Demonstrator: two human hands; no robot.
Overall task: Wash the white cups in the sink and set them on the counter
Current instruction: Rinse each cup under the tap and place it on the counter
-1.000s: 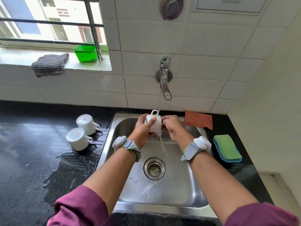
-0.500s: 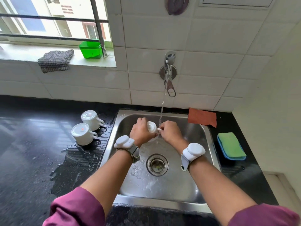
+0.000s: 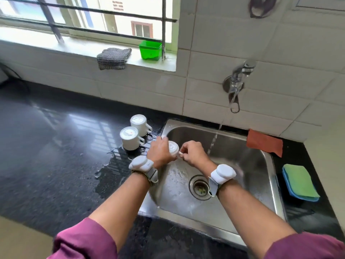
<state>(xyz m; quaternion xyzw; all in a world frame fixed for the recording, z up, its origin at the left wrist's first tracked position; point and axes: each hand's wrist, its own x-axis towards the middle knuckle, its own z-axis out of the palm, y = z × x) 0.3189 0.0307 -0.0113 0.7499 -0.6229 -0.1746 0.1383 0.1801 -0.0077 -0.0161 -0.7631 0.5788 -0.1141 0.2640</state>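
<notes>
Over the sink's (image 3: 265,156) left edge, both hands, left (image 3: 160,153) and right (image 3: 193,153), grip an upturned white cup (image 3: 173,147).

No readable text anywhere in frame.
Two upturned white ceramic cups (image 3: 133,132) on the wet black stone counter (image 3: 46,146) show small reddish marks on their bases — too blurred to read; white wrist bands, green plastic tub (image 3: 150,50), steel sink (image 3: 261,165) — no lettering visible.
</notes>
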